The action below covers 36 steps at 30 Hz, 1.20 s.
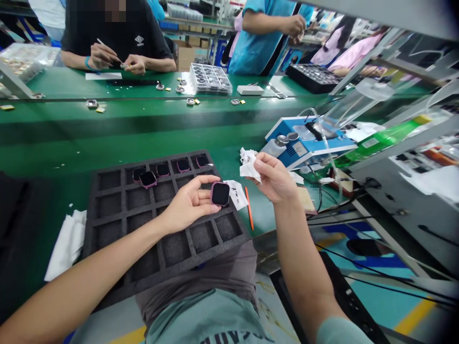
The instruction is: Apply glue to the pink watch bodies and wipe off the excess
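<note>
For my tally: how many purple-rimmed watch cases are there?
6: one in the left hand; four in the foam tray, far row; one overlapping their leftmost. Others may be hidden.

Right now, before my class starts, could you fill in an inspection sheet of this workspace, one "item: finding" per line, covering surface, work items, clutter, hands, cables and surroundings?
Surface: green bench, a few small white specks.
Work items: dark foam tray with five purple-framed square pieces towards its far side; several compartments unfilled.
Clutter: marked white paper and orange pen-like tool right of the tray; folded white cloth left of it; green bottle by a blue device.
Left hand: holds a dark-faced square piece over the tray.
Right hand: pinches a crumpled white wipe.
Cables: black cables at right.
Surroundings: people opposite, one in a black shirt.
</note>
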Tool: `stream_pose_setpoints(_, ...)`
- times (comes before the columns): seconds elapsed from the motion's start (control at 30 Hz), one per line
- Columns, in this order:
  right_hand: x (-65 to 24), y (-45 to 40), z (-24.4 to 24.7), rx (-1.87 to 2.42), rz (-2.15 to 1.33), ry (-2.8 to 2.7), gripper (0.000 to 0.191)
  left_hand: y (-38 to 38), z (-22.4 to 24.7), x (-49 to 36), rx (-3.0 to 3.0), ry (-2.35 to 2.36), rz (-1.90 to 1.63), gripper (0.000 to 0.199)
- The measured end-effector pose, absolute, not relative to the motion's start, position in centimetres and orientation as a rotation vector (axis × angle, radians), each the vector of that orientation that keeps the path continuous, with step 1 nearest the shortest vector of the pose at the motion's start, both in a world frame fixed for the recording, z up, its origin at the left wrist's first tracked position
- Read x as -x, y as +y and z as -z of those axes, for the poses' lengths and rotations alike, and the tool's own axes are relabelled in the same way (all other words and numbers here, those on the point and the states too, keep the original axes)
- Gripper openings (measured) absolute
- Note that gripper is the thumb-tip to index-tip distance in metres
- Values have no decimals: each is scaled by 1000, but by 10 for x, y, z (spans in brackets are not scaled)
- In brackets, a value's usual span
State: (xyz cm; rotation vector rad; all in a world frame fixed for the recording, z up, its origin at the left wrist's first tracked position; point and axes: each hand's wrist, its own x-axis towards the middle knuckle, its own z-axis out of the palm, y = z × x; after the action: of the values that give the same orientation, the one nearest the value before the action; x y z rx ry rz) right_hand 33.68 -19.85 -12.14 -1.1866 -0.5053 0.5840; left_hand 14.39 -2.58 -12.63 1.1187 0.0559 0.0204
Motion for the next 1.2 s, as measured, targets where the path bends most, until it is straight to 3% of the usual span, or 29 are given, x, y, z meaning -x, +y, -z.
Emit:
stream_pose_setpoints(0.17, -333, -208, 124, 1197, -532, -451, 55, -26, 122, -143, -1074, 86, -17, 63)
stream_pose_setpoints(0.3, -330, -212, 131, 1197, -468, -455, 42, -25, 121, -144, -1053, 97, -25, 63)
stream_pose_setpoints(0.57, -315, -211, 134, 1218, -447, -389, 42, -24, 123, -145, -1060, 142, -21, 64)
stream_pose_setpoints(0.87, -260, -208, 112, 1570, -104, -1142, 6, -26, 131, -147, -1095, 70, -36, 58)
stream_pose_setpoints(1.2, -253, -189, 118, 1557, 117, -1247, 14, -26, 136, -148, -1099, 146, -19, 64)
